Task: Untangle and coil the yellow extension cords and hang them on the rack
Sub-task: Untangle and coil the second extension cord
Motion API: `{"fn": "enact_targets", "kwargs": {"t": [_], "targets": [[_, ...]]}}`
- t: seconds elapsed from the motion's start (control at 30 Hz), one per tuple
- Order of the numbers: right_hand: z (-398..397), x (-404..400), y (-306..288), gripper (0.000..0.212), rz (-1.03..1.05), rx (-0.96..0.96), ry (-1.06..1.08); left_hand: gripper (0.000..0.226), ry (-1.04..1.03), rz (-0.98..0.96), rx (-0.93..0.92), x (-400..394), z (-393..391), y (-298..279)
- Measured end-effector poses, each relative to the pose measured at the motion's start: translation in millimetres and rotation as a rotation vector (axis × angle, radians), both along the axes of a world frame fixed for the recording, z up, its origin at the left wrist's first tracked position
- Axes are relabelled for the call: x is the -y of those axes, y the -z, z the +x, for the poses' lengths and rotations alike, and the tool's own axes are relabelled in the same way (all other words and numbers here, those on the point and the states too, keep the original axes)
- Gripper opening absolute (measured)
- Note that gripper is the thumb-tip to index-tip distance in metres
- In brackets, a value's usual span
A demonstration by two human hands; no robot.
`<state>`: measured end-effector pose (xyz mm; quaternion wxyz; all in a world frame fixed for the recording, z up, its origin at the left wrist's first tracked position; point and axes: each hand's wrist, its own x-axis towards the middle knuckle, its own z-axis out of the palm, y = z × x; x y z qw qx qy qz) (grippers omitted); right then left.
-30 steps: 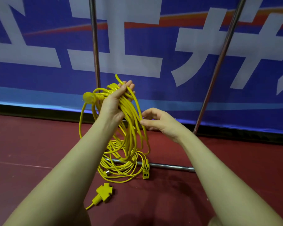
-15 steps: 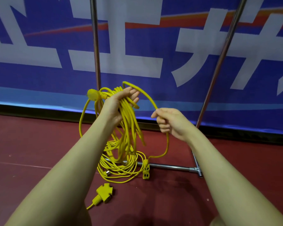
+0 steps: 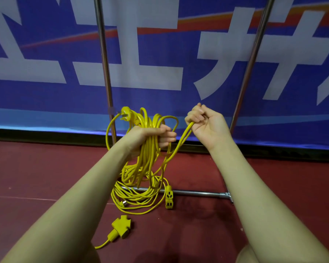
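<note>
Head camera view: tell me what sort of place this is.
Probably a sports hall or event venue, though that is uncertain. A dark red floor like a court surface meets a large blue printed banner with big white characters, and a bare metal rack stands before it.

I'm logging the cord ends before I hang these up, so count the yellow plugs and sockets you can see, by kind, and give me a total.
Yellow pronged plug sticking out above the held coil: 1
Yellow block-shaped socket hanging by the rack's floor bar: 1
Yellow cross-shaped multi-outlet socket lying on the red floor: 1
Total: 3
A silver-tipped end in the floor loops is too unclear to class.
</note>
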<state>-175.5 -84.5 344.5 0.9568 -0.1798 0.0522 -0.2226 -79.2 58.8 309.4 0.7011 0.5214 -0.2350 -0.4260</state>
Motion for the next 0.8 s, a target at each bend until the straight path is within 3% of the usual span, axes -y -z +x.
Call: {"fn": "enact_targets", "kwargs": {"t": [0.2,0.37,0.63,0.8], "targets": [[4,9,-1,0.030,0.071,0.028,0.092,0.017,0.186,0.023,0.012,10,-17,11],[4,18,1,0.028,0.057,0.005,0.101,0.012,0.183,-0.010,-0.059,16,-21,13],[-9,11,15,0.015,-0.639,-0.346,0.039,0.015,-0.078,-0.297,-0.170,20,-6,-4],[-7,-9,31,0.007,-1.225,-0.439,-0.250,0.018,-0.200,-0.353,-0.253,18,2,-12]]}}
